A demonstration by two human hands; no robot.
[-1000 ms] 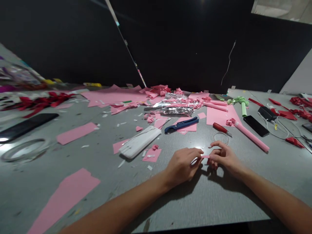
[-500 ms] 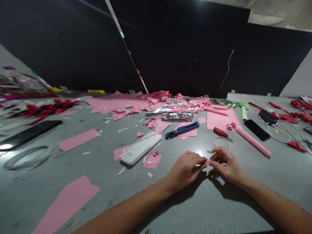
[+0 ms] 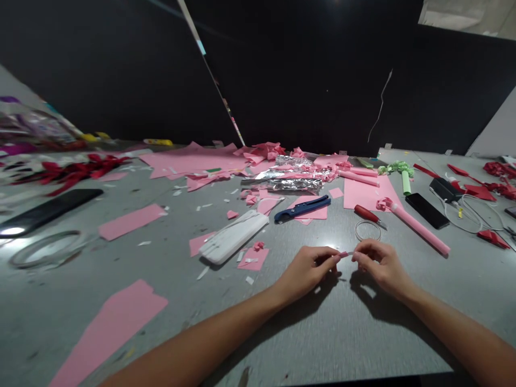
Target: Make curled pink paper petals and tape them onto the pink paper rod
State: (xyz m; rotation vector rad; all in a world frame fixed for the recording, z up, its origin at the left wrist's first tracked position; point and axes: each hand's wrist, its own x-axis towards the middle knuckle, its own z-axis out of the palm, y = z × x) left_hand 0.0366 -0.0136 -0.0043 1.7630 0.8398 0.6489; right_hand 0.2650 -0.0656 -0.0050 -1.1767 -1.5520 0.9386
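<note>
My left hand (image 3: pixel 311 270) pinches a small piece of pink paper (image 3: pixel 343 255) between thumb and fingertips, just above the grey tabletop. From its right end a thin whitish strip (image 3: pixel 350 253) runs to my right hand (image 3: pixel 379 263), whose thumb and forefinger are closed on it. Whether the strip is stuck to the paper is too small to tell. Beyond my hands lie a coiled wire ring (image 3: pixel 368 231) and a red-handled knife (image 3: pixel 370 216). A pink square (image 3: pixel 253 260) with a small crumpled pink bit is to the left of my left hand.
A white power strip-like block (image 3: pixel 234 237), a blue cutter (image 3: pixel 302 208) and a pink rolled tube (image 3: pixel 421 230) lie ahead. A black phone (image 3: pixel 427 210) rests at right, near a charger (image 3: pixel 445 189). Pink sheets (image 3: pixel 113 328) and paper scraps are scattered at left.
My hands have drawn slightly apart, and the whitish strip now shows between them. The pink piece stays in my left fingers. The view has tilted slightly.
</note>
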